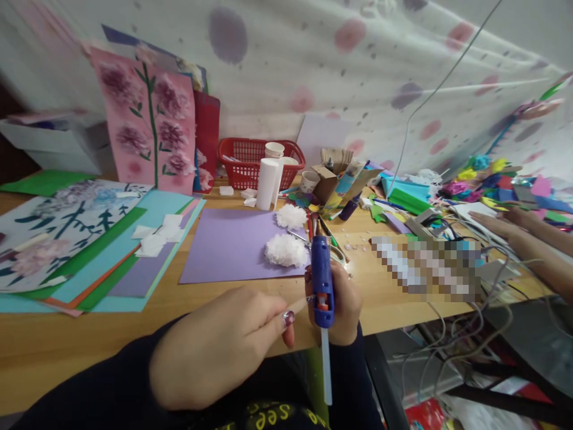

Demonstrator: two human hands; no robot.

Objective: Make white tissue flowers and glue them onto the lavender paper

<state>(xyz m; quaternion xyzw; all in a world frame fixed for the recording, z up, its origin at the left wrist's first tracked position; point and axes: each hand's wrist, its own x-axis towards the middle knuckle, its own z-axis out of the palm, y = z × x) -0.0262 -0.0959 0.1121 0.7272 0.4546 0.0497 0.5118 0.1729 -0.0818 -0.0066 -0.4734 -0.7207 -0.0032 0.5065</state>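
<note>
My right hand (344, 307) grips a blue hot glue gun (322, 269), its nozzle end hidden. A translucent glue stick (327, 367) pokes out of its near end. My left hand (224, 343) is closed beside the gun, thumb and fingers pressed together. Something slim and pale reaches from those fingers toward the gun; whether it is a finger or a held piece I cannot tell. Beyond the hands, two fluffy white paper flowers (286, 249) sit at the right side of a purple sheet (228, 248).
A red basket (228, 170), white paper roll (267, 184) and cardboard box (329, 191) stand behind. Colored sheets (129, 280) and a pink flower picture (129, 101) are left. At right are cables (481, 322), scraps (492, 188) and another person's hands (505, 230).
</note>
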